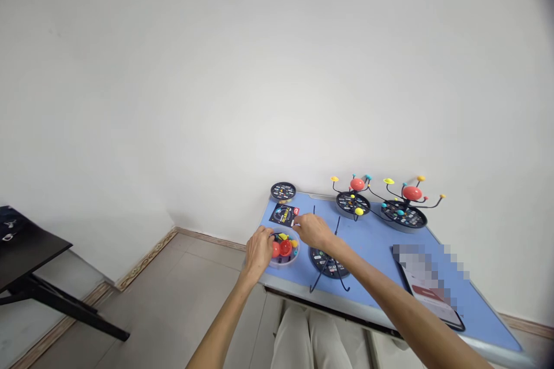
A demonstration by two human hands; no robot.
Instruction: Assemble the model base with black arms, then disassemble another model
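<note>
A round clear plastic tub (283, 263) sits near the table's left front corner. Inside it are red half-spheres (285, 248) and small yellow, orange and blue pieces. My left hand (258, 249) is at the tub's left side, its fingers curled over the rim. My right hand (315, 231) hovers by the tub's far right edge, fingers bent in a pinch; what they hold, if anything, is too small to make out. Under my right wrist stands a black round base (320, 259) with bare black rods sticking out, partly hidden by the forearm.
A black printed card (283, 215) and a round black disc-shaped base (283, 191) lie behind the tub. Two built planet models (357, 184) (412, 193) stand at the back right. A tablet (428, 288) lies at the right front. A black table (38, 248) is far left.
</note>
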